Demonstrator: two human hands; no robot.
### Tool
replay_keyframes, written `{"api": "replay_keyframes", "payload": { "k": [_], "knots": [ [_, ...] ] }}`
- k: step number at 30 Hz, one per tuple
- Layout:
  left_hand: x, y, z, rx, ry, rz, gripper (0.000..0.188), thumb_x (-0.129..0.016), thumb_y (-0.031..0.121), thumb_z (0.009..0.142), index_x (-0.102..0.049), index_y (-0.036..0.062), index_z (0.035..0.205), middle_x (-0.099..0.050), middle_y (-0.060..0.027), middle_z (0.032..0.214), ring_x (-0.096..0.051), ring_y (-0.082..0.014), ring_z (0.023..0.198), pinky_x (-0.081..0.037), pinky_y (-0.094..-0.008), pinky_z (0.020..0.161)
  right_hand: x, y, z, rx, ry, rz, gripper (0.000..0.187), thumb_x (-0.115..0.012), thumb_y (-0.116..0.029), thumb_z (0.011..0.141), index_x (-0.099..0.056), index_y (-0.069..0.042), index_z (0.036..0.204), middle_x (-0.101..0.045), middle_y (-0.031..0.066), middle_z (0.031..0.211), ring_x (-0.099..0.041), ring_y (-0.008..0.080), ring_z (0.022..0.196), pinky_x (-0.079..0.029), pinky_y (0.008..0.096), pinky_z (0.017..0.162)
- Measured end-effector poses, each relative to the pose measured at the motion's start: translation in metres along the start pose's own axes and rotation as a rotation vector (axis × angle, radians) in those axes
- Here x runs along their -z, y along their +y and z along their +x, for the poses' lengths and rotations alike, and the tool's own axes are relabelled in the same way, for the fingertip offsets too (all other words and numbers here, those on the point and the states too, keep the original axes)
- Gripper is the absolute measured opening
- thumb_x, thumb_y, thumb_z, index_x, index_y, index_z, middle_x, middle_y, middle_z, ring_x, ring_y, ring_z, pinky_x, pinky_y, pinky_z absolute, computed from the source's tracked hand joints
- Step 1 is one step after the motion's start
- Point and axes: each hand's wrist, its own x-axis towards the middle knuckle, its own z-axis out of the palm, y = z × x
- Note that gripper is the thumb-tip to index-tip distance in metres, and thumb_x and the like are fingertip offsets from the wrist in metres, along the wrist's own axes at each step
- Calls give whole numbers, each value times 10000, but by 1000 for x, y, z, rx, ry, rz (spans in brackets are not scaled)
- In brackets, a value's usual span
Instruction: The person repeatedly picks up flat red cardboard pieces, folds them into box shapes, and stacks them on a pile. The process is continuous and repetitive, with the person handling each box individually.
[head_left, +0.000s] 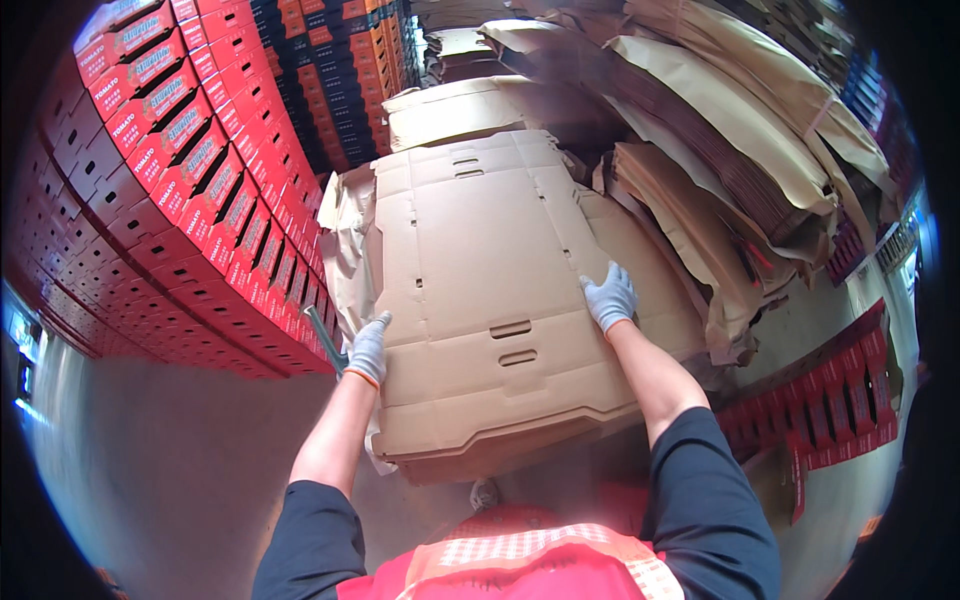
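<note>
While both gloved hands rest on the same flat cardboard sheet (490,270), the view looks down over the person's forearms, which enter from the near edge. That sheet, a die-cut unfolded box blank with slot-shaped handle holes, lies on top of a stack of like blanks (480,450) at the centre of the scene. At the sheet's left edge, the left hand (369,348) has its grip closed around the border, fingers curled over it. Farther right, the right hand (610,296) lies near the sheet's right edge, fingers spread and pressed on the top face; whether the thumb hooks under the edge cannot be told. Left of the stack rises a wall of stacked red cartons (190,190), and a green bar (325,338) shows just beside the left hand. Far and right lie loose heaps of brown cardboard (720,150). Near right stand more red cartons (830,400) on the grey floor (180,450).
</note>
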Motion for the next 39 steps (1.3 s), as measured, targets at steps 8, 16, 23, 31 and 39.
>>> {"api": "replay_keyframes", "payload": {
  "k": [8, 16, 23, 31, 39],
  "knots": [
    [52, 37, -40, 162, -282, -440, 314, -633, 285, 956, -689, 15, 1105, -734, -54, 995, -691, -219, 865, -550, -371, 836, 107, 46, 35, -263, -628, 758, 515, -676, -344, 914, -559, -48, 1319, -699, 152, 1140, -694, 260, 970, -552, 379, 854],
    [-65, 22, -94, -146, -241, 46, 753, -649, 157, 882, -297, -68, 1509, -415, -198, 1526, -427, -277, 1398, -354, -377, 1148, 100, 17, -19, 65, -652, 820, 557, -681, -83, 838, -546, 51, 1362, -663, 121, 1243, -612, 196, 1180, -465, 273, 1007],
    [-136, -15, -109, -483, 243, 1025, 722, -561, 335, 931, -317, -5, 1519, -319, -198, 1584, -282, -356, 1473, -236, -453, 1205, 39, -47, -101, 927, -371, 113, 602, -620, -175, 859, -481, -54, 1432, -512, 167, 1445, -385, 346, 1419, -100, 658, 1174],
    [45, 37, -160, -1414, -616, 1560, 684, -802, 234, 663, -588, 130, 1304, -581, -82, 1355, -501, -270, 1318, -367, -472, 1123, 154, 91, 16, 1571, -30, -196, 487, -622, -85, 758, -603, -166, 1239, -582, 84, 1361, -556, 266, 1268, -400, 566, 1045],
    [-52, 107, -174, -1312, -165, 945, 196, -751, 244, 842, -711, 66, 769, -646, -117, 694, -631, -298, 666, -500, -392, 626, 179, -1, -30, 1129, -105, 581, 255, -788, -98, 755, -683, -94, 986, -660, 93, 902, -669, 299, 790, -541, 358, 667]
  ]
}}
